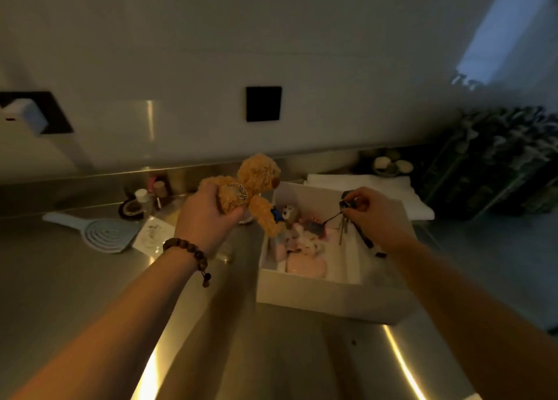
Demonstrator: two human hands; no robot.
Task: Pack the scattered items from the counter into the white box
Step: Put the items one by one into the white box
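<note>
My left hand [208, 215], with a bead bracelet on the wrist, grips a tan teddy bear [256, 188] by its body, held above the counter just left of the white box [326, 294]. One bear leg hangs over the box's left wall. My right hand [377, 215] pinches a bunch of keys [344, 218] with a dark strap, dangling over the open box. Inside the box lie pink and white soft items [305, 248] and a small white object.
On the steel counter [75, 279] to the left lie a pale blue hairbrush [99, 230], a flat clear packet [152, 233] and several small bottles [151, 194]. A white box lid [392, 191] sits behind the box. A dark patterned bag [495, 164] stands at the right.
</note>
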